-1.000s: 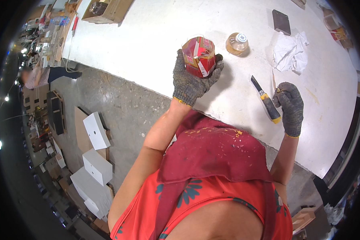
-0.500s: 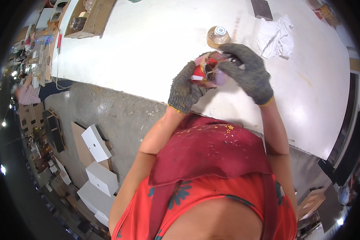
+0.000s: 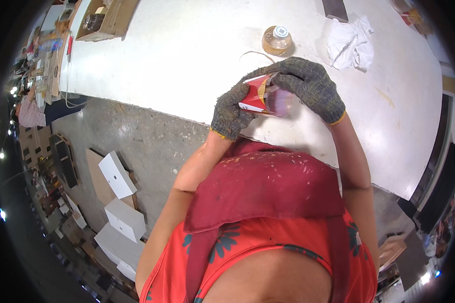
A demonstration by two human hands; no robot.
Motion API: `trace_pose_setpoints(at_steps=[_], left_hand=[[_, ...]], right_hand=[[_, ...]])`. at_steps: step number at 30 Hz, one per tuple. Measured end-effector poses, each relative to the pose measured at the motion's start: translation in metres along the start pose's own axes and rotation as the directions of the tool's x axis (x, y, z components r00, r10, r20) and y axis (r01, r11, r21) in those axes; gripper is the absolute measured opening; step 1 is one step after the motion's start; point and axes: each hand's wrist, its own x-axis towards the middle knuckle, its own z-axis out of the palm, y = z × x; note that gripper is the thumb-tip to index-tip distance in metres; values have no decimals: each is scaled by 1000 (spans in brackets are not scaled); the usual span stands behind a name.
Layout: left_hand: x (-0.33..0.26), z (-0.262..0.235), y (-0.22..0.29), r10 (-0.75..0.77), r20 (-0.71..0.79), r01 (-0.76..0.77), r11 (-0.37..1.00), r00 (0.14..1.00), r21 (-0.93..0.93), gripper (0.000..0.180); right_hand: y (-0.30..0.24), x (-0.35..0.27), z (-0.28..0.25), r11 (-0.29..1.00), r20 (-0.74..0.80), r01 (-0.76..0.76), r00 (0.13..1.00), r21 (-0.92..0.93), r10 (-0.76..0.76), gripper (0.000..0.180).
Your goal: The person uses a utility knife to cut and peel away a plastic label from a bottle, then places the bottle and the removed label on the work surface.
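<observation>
Container (image 3: 254, 96) in red and clear plastic is clamped in the gloved left hand (image 3: 231, 113) above a white counter (image 3: 162, 65). The right hand (image 3: 311, 86) curls over its far side; whether it grips cannot be seen

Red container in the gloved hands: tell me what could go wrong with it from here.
1. The red container is tipped over in the left hand; it could slip from the knit glove if that grip loosens.
2. Its clear plastic part looks thin and might crumple if the right hand, at its upper side, presses hard.
3. The bottle stands just beyond the right hand's fingers, so a wide swing could knock it over.
</observation>
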Motion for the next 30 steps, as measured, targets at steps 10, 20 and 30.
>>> trace_pose_setpoints(at_steps=[10, 20, 30], left_hand=[[18, -22, -5, 184, 249, -235, 953, 951, 193, 55], [25, -49, 3, 447, 131, -350, 452, 885, 820, 39], [29, -43, 30, 432, 131, -400, 623, 892, 672, 45]], right_hand=[[-22, -16, 13, 1000, -182, 12, 983, -7, -13, 22], [20, -14, 38, 988, -242, -145, 958, 57, 155, 19], [44, -97, -51, 799, -258, -318, 829, 510, 495, 26]])
